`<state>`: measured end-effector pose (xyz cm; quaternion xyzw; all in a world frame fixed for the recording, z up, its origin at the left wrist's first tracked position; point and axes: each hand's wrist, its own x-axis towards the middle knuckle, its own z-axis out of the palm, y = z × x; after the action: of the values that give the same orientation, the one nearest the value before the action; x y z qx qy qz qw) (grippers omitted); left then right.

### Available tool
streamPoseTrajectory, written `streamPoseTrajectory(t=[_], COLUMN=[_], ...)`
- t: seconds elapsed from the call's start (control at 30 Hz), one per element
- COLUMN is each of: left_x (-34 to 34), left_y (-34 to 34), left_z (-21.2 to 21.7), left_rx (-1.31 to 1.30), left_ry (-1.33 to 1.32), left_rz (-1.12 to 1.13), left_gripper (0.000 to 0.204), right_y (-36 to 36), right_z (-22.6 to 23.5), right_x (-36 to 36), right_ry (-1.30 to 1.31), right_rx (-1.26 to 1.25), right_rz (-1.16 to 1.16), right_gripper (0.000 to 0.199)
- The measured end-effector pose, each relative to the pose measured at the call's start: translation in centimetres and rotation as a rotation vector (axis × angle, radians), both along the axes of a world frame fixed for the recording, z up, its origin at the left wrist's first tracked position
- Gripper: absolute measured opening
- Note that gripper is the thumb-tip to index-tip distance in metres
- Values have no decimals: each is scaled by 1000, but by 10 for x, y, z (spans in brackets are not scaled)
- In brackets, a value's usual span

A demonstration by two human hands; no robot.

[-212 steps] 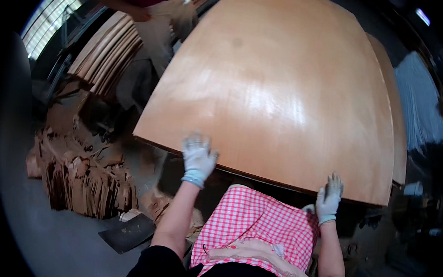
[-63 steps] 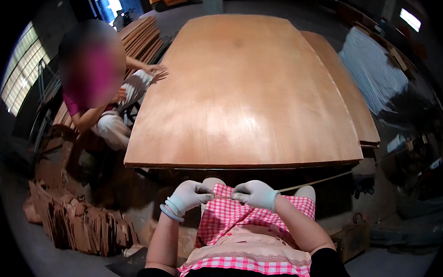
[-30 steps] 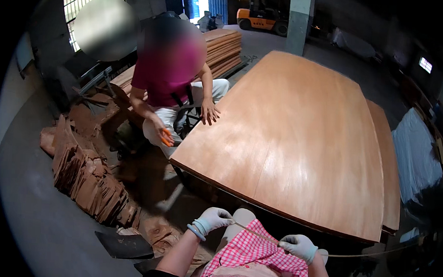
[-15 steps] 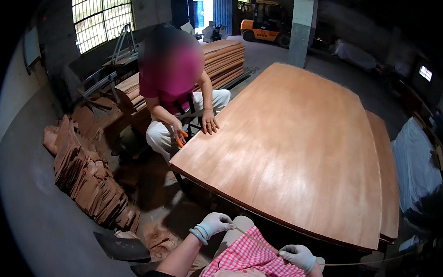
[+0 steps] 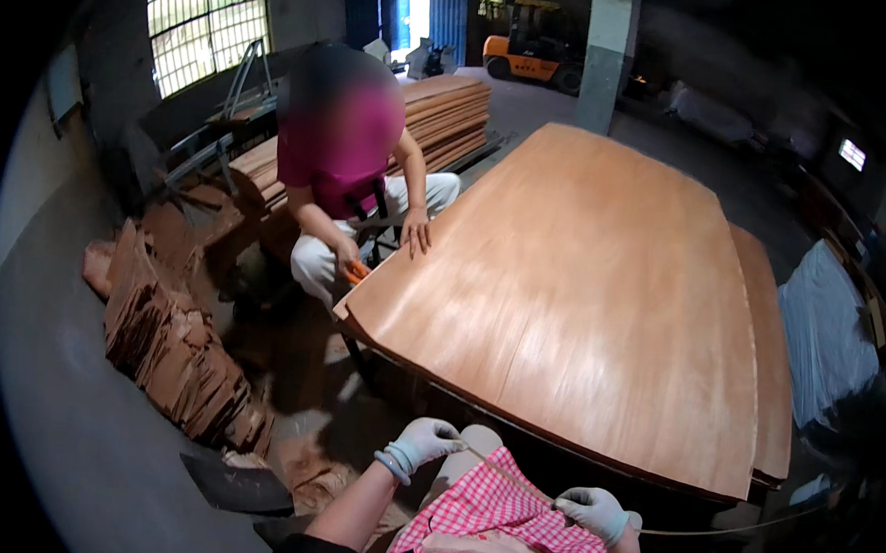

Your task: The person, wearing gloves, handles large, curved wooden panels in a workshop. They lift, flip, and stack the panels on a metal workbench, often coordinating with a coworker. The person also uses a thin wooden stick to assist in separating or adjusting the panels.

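Note:
In my lap I hold a thin tan strip point(image 5: 720, 533) in both gloved hands. My left hand point(image 5: 424, 445), in a white glove with a bluish cuff, pinches one part of it above my knee. The same strip is pinched by my right hand point(image 5: 594, 513), also in a white glove, and runs on past it to the right. The stretch between my hands passes over a pink-and-white checked apron point(image 5: 486, 509). Just beyond my knees lies a large brown wood veneer sheet point(image 5: 572, 293) on top of a stack; neither hand touches it.
Across the left corner a co-worker in a magenta shirt point(image 5: 344, 161) sits, one hand on the sheet, the other holding an orange-handled tool point(image 5: 357, 272). Broken veneer pieces point(image 5: 174, 348) are piled left. Behind stand stacked boards point(image 5: 446, 116), a pillar point(image 5: 607, 60) and an orange forklift point(image 5: 530, 56).
The co-worker's hand with the orange-handled tool has shifted slightly left and up at the sheet's edge, and the near-left corner looks slightly raised. My hands hold nearly the same pose.

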<state>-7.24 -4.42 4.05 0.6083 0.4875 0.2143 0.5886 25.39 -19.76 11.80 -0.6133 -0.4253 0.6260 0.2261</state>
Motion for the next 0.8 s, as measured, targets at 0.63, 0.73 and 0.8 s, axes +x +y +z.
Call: streamPoseTrajectory(t=[0.63,0.73,0.8], left_x=[5,4,4], left_y=[-8,-9,-9], left_z=[-8,-7,-5], left_rx=[9,-5,-7], left_ry=[-21,10,39], left_rz=[28,34,34], left_gripper=[13,13,12], right_y=[-5,-4,-2], right_z=[-13,-10,-7], right_x=[5,3,2], right_ry=[18,-4,-9], right_rx=[-2,-20,-22], right_rz=[-39,-18,-8], right_gripper=[24,24,25])
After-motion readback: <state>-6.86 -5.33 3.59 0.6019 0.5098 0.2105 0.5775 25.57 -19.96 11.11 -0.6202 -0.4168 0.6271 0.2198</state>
